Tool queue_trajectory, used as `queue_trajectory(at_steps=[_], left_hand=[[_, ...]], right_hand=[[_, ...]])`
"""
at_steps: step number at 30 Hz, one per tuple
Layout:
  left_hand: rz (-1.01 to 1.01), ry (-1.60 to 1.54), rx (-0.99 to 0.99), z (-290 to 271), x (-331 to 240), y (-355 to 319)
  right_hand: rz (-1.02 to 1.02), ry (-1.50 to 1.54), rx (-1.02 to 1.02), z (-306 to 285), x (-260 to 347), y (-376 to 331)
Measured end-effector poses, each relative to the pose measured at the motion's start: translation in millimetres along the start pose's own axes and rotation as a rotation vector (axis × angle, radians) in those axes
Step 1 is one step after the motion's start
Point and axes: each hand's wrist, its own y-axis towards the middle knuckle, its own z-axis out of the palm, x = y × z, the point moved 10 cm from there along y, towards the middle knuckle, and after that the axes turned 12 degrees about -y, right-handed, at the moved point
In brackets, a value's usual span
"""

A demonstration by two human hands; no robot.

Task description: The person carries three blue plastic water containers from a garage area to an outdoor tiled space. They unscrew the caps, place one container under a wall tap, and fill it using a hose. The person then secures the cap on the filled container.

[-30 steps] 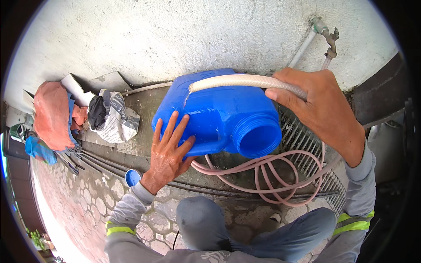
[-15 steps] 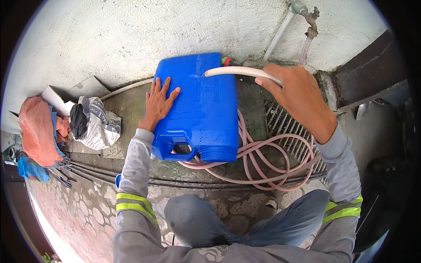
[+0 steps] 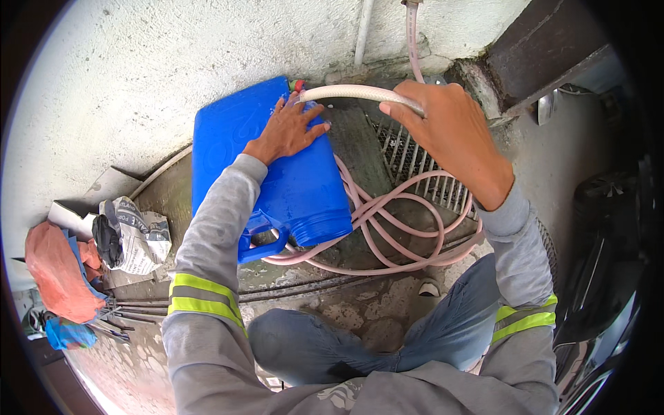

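A blue plastic jerrycan [image 3: 232, 138] lies on its side by the wall, its threaded mouth and moulded handle toward me. My left hand [image 3: 289, 131] rests on its upper face near the far right edge, fingers spread. My right hand [image 3: 453, 135] is wrapped round a pale braided hose [image 3: 346, 91]. The hose's end reaches to the left fingertips, where the surface looks wet. At the jerrycan's far corner a small red and green fitting [image 3: 297, 85] shows in part behind the hose.
Pink hose coils [image 3: 415, 259] lie right of the jerrycan, partly over a metal drain grate [image 3: 401, 149]. A hose [image 3: 413, 41] hangs against the white wall. At left are a printed sack [image 3: 142, 238], an orange-red sack [image 3: 59, 270] and metal rods [image 3: 138, 308].
My left hand has slid to the right across the jerrycan, up to the hose end. The jerrycan now sits more tilted, and the view has shifted.
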Motion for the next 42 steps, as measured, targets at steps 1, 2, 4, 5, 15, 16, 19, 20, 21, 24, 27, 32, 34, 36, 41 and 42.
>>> queue_trajectory(at_steps=[1, 2, 4, 5, 15, 16, 19, 20, 21, 24, 27, 32, 34, 36, 41, 42], left_hand=[[0.125, -0.018, 0.014, 4.6, -21.1, -17.2], [0.234, -0.034, 0.062, 11.1, -37.9, -34.6], [0.347, -0.055, 0.068, 10.6, -52.8, -61.5], [0.379, -0.048, 0.056, 9.0, -57.2, -68.6], [-0.176, -0.003, 0.115, 6.3, 24.9, 63.8], [-0.172, 0.037, 0.183, 10.0, 23.6, 58.9], [0.252, -0.083, -0.315, -50.7, -40.0, -4.8], [0.234, -0.21, -0.384, -65.5, -45.3, -44.0], [0.193, -0.32, -0.478, -77.7, -51.2, -90.3], [0.169, -0.344, -0.479, -65.9, -87.9, -200.3], [0.082, -0.192, -0.163, 4.5, -100.8, -243.4], [-0.057, 0.002, -0.017, 51.1, -82.6, -238.7], [0.033, -0.008, 0.0, 40.1, -88.9, -229.9], [0.088, -0.03, -0.024, 9.6, -89.3, -224.2], [0.144, 0.198, -0.044, -75.9, -88.8, -210.5], [0.194, 0.211, -0.095, -97.5, -91.9, -204.2]], right_hand=[[0.045, 0.061, 0.08, 4.9, -7.0, -8.2], [0.044, 0.09, 0.156, 9.2, -8.2, -16.5], [0.054, 0.137, 0.307, 17.1, -9.9, -32.0], [0.056, 0.156, 0.315, 15.7, -10.9, -35.2], [-0.001, 0.08, -0.066, -5.4, -28.3, -23.8], [-0.031, 0.086, 0.01, 2.9, -24.1, -23.3], [-0.013, 0.248, 0.221, 4.7, -31.4, -32.2], [-0.018, 0.287, 0.236, -0.7, -33.2, -34.0], [-0.009, 0.263, 0.264, -3.3, -37.9, -35.2], [0.086, 0.269, 0.414, 6.2, -54.6, -38.3], [0.001, 0.304, 0.497, 24.0, -43.4, -37.5], [-0.125, 0.301, 0.47, 27.2, -15.1, -34.4], [-0.166, 0.276, 0.409, 13.5, -9.8, -34.3], [-0.136, 0.4, 0.369, -3.2, -12.3, -35.9], [0.028, 0.509, 0.246, -45.6, -39.9, -36.4], [0.048, 0.541, 0.18, -55.5, -45.0, -34.3]])
